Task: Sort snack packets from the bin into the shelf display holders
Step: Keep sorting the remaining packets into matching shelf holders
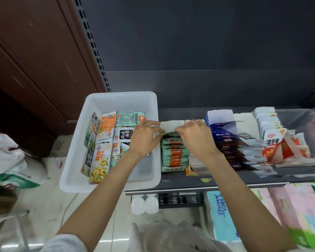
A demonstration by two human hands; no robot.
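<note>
both hands seating a green packet at the back of its shelf holder.

the left hand (144, 138) and right hand (194, 136) pinch one green packet (169, 134) between curled fingers, at the twelve o'clock end of the green holder (174, 168) on the shelf (225, 180). this looks like the placing step. the white bin (109, 184), at nine o'clock of the holder, holds more mixed packets (105, 128), so the sort seems unfinished. next, i judge, the packet needs pressing upright into the row, then a reach to nine o'clock for another.

Brown cabinet (34, 60), blue tissue pack (221, 215), pink tissue packs (295, 206), white plastic bags (5, 151)
</note>
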